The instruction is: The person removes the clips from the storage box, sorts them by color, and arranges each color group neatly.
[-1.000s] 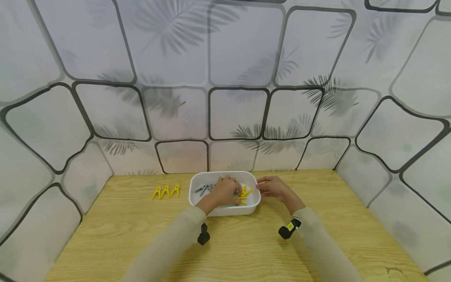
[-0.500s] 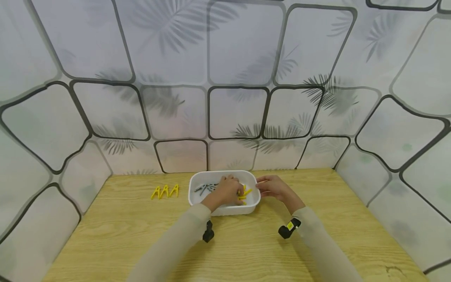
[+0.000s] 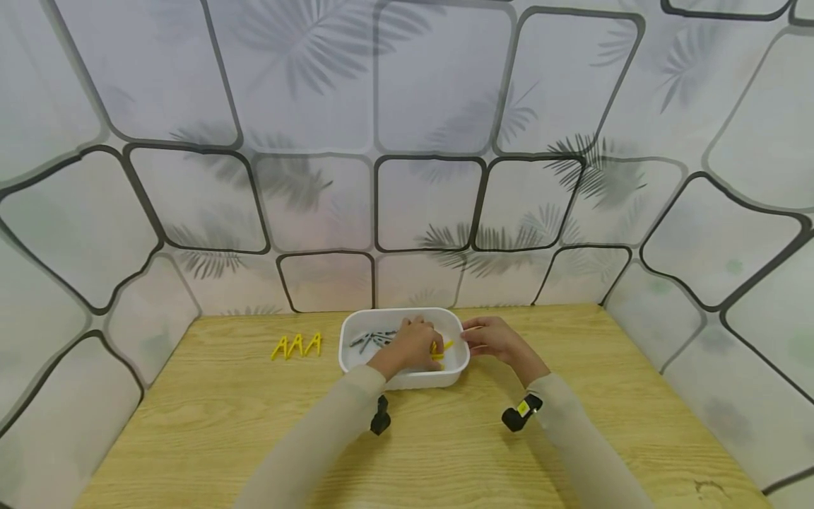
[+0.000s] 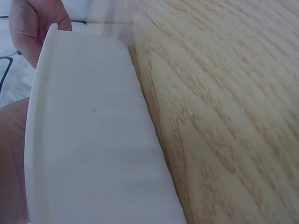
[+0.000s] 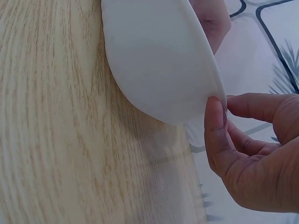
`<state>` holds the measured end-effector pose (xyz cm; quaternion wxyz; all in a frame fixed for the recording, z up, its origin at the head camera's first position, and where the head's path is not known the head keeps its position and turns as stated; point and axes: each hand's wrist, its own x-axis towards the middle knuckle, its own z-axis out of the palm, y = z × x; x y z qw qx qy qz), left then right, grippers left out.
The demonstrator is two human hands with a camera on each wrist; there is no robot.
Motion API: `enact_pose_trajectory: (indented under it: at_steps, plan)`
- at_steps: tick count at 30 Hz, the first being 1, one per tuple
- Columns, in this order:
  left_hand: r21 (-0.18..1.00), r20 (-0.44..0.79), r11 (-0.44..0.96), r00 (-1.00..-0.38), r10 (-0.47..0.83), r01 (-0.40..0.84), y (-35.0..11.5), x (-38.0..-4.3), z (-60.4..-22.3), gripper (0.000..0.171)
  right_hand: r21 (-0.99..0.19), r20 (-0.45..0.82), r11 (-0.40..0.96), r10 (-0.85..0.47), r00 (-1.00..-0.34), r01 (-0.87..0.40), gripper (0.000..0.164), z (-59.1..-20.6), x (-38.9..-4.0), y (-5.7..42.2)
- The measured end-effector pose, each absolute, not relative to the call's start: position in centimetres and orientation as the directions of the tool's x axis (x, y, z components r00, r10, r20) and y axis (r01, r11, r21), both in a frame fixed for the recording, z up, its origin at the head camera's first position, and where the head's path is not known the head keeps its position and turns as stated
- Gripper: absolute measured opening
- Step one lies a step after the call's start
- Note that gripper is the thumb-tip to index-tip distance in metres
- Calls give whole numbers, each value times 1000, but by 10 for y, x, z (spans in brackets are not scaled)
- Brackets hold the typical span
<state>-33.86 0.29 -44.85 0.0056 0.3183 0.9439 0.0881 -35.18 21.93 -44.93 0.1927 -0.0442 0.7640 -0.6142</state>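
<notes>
A white plastic tray (image 3: 403, 381) stands on the wooden table, with dark grey-blue slim clips (image 3: 372, 341) at its left and yellow clips (image 3: 448, 345) at its right. My left hand (image 3: 415, 344) reaches down into the tray with bent fingers over the yellow clips. Its fingertips are hidden, so whether they hold one cannot be seen. In the left wrist view the tray's wall covers most of that hand. My right hand (image 5: 252, 149) pinches the rim at the tray's right end between thumb and fingers.
Three yellow A-shaped pieces (image 3: 297, 346) stand in a row on the table (image 3: 445, 452), left of the tray. A patterned wall (image 3: 420, 205) rises behind the table, with more of it at both sides.
My left hand has shifted slightly right within the tray, over the yellow clips, uncovering more of the grey ones. The right hand stays on the rim.
</notes>
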Motion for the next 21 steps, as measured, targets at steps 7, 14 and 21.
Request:
enact_pose_trajectory:
  at_steps: [7,14,21]
  plan:
    - [162,59,776,-791,609,610,6,-341,-451,27,-958,-240,233,-318,-917,170,45,-448,-350,219]
    - [129,39,779,-788,614,614,11,-343,-452,28,-956,-245,234,-316,-917,175,44,-447,-349,218]
    - [170,41,791,-806,591,588,7,-345,-442,29,-954,-244,246,-314,-918,170,45,-447,-350,220]
